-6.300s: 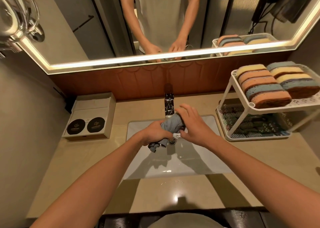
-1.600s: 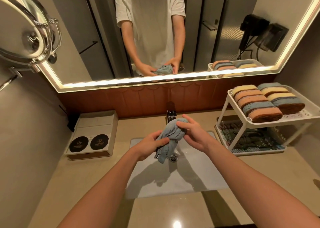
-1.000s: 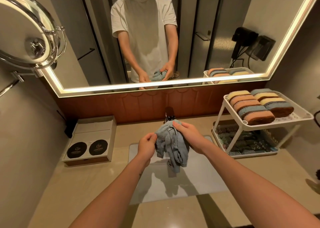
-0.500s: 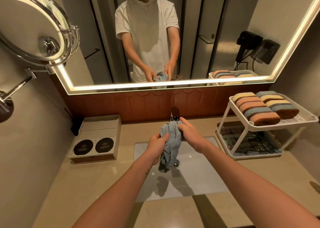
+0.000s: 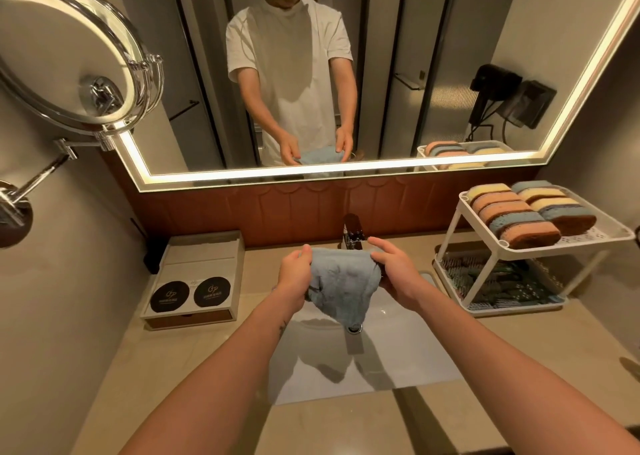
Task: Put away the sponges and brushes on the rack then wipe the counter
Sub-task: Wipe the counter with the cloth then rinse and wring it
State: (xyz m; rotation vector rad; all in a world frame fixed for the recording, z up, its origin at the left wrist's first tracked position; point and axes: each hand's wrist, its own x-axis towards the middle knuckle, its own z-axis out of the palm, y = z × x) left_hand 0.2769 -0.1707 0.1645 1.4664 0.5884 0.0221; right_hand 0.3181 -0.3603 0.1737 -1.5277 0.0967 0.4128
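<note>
Head view, looking down at a bathroom vanity. Cloth (image 5: 341,281): one, grey-blue, soft terry, crumpled and creased, held up over the sink (image 5: 398,364) just in front of the faucet (image 5: 352,233); it is stretched between the two hands at the top and sags to a point above the drain (image 5: 354,329).

Left hand (image 5: 294,274): fingers curled round the cloth's upper left edge, knuckles toward the camera, forearm bare. Right hand (image 5: 396,274): thumb and fingers pinch the upper right corner, forefinger extended toward the faucet.

Sink: one, pale, smooth, rectangular, set flush in the counter (image 5: 536,350), which is glossy beige stone. Faucet: one, chrome, short and blocky.

Rack (image 5: 588,243): white plastic, two tiers, perforated shelves, on the counter right of the sink. Sponges (image 5: 519,212) on the top tier: porous, rounded blocks in yellow, orange and blue with brown scouring backs, laid in two overlapping rows; five in the left row, right row too overlapped for a sure count. Lower tier holds dark bristly items, too dim to identify or count.

Box (image 5: 194,281): one, flat, cream, left of the sink, two round black discs on its lid. Wall mirror (image 5: 433,56), lit edge; round chrome swing-arm mirror (image 5: 59,56) at left.
</note>
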